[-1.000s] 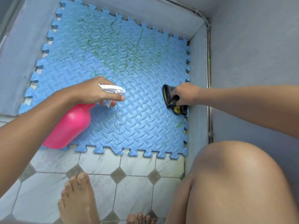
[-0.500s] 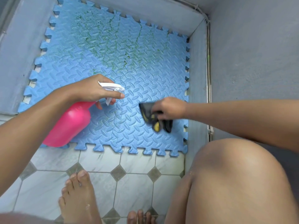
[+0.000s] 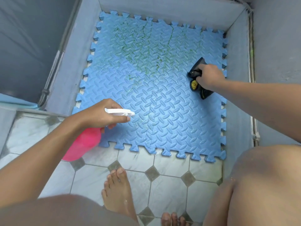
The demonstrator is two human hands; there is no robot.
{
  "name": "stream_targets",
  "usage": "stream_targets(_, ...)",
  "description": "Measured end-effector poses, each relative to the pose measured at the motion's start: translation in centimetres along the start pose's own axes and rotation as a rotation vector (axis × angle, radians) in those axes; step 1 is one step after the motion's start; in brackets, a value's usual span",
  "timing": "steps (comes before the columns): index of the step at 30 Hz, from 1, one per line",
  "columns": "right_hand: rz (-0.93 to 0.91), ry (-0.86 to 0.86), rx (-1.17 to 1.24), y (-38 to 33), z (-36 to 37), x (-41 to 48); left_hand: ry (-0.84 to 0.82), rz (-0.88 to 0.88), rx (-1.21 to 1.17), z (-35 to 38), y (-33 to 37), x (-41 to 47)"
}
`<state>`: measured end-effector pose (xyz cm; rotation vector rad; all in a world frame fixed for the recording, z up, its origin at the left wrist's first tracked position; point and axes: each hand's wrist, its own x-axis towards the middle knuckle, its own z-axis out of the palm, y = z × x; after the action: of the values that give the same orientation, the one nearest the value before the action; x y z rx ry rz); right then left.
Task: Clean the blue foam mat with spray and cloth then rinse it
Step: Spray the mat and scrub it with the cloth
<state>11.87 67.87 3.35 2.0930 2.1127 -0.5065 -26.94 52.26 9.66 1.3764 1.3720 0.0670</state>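
Observation:
The blue foam mat (image 3: 162, 111) with a tread pattern and puzzle edges lies on the floor in a grey corner. Green grime streaks its far half; the near half looks cleaner and wet. My left hand (image 3: 99, 115) grips a pink spray bottle (image 3: 81, 144) with a white trigger head (image 3: 119, 112), nozzle pointing right over the mat's near left part. My right hand (image 3: 208, 77) presses a black cloth with yellow patches (image 3: 197, 79) onto the mat by its right edge.
Grey walls (image 3: 162, 7) close in the mat at the back and on the right, where a thin pipe (image 3: 252, 62) runs. White floor tiles with grey diamonds (image 3: 171, 168) lie in front. My bare feet (image 3: 118, 193) and knees (image 3: 263, 185) sit near the mat's front edge.
My right hand has slid the cloth from the mat's near middle back up to the right edge. The view has tilted and shifted right. The left hand keeps the bottle in much the same place.

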Motion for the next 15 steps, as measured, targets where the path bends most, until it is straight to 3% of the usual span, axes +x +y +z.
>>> stream_targets(11,-0.318,0.035,0.05,-5.3,3.1,-3.1,0.123,0.049,0.028,-0.3,-0.5,-1.6)
stream_targets(15,-0.457,0.016,0.061,-8.6,4.4,-5.2,0.074,0.048,0.069,-1.0,-0.1,-2.2)
